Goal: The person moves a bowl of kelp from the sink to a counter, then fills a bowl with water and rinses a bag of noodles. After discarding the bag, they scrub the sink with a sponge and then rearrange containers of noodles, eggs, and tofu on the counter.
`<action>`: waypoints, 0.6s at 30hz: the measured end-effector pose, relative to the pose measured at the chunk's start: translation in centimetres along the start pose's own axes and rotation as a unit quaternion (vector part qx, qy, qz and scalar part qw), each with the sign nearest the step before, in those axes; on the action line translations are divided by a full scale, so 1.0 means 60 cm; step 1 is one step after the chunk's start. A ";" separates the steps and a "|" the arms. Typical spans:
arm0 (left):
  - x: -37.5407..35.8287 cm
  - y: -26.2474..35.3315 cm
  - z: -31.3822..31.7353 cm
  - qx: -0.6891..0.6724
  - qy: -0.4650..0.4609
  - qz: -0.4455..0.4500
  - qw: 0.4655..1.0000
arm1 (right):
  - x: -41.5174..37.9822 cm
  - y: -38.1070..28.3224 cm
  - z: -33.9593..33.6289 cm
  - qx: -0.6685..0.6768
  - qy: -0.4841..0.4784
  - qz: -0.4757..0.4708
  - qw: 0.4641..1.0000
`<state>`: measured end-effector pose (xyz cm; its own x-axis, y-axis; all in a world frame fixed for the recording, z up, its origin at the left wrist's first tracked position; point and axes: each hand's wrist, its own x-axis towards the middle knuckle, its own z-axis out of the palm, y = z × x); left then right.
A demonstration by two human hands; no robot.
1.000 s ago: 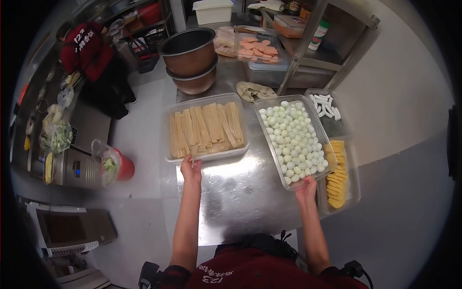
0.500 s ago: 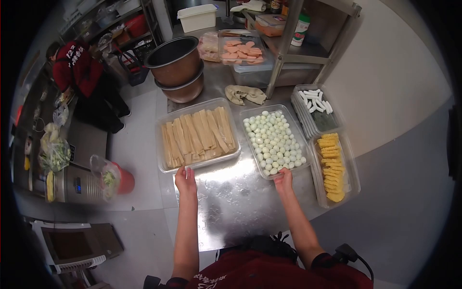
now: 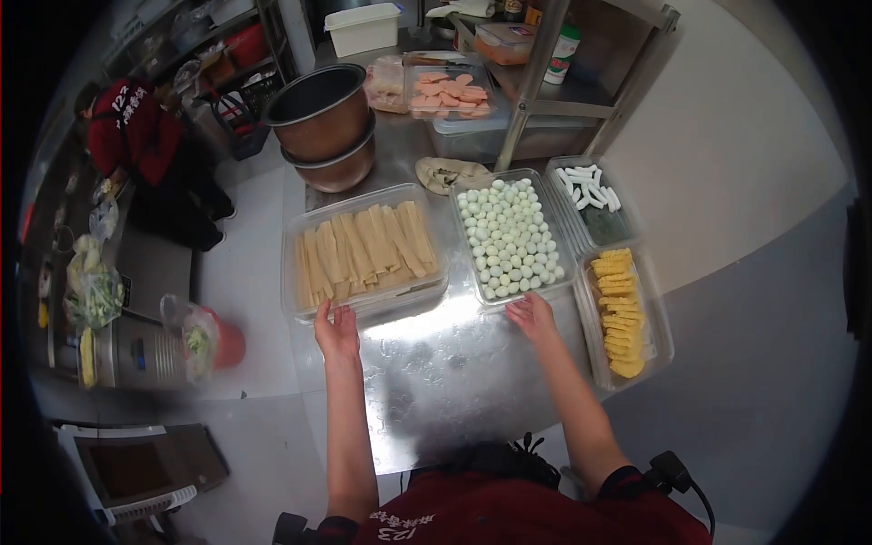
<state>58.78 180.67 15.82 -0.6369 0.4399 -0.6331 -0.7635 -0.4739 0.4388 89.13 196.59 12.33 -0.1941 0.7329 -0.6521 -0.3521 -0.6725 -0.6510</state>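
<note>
My left hand is open, palm up, with its fingertips at the front left edge of a clear plastic tray. In that tray lie flat tan strips that look like dried tofu sheets. My right hand is open too, its fingers spread at the near rim of another clear tray. Small peeled eggs fill this one. Whether the fingertips touch either rim is hard to tell.
Right of the eggs stand a tray of yellow wavy slices and stacked trays with white sticks. Behind are two large brown pots, a cloth, pink slices and a metal shelf leg. A co-worker stands at left.
The egg tray has slid away from me, closer to the cloth. My right hand moved forward with it and its fingers have spread. My left hand's fingers have opened more.
</note>
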 end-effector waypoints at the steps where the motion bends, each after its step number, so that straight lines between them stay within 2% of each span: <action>1: 0.001 0.002 -0.001 0.000 0.003 0.003 1.000 | -0.016 -0.001 0.007 -0.011 0.015 0.003 1.000; 3: 0.003 0.002 0.006 0.045 -0.025 0.053 0.997 | -0.026 0.016 -0.002 -0.041 -0.008 0.015 0.999; 6: 0.000 -0.002 0.039 0.014 0.005 0.089 0.996 | -0.041 0.047 -0.027 -0.052 -0.051 0.030 0.997; 10: 0.024 -0.009 0.047 -0.021 -0.007 0.066 0.998 | -0.084 0.074 -0.048 -0.032 -0.078 0.068 0.994; 13: 0.040 0.001 0.045 0.103 -0.018 0.094 0.990 | -0.114 0.068 -0.059 -0.053 -0.075 0.094 0.991; 16: 0.059 0.011 0.030 0.149 -0.060 0.022 0.987 | -0.145 0.055 -0.067 -0.079 -0.083 0.073 0.991; 18: 0.053 0.021 0.020 0.120 -0.075 0.040 0.989 | -0.157 0.049 -0.069 -0.088 -0.090 0.058 0.990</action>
<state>55.65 182.36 15.14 -0.6915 0.5247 -0.4965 -0.7018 -0.3253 0.6337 93.74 187.30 14.94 -0.3894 0.6460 -0.6565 -0.1570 -0.7489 -0.6438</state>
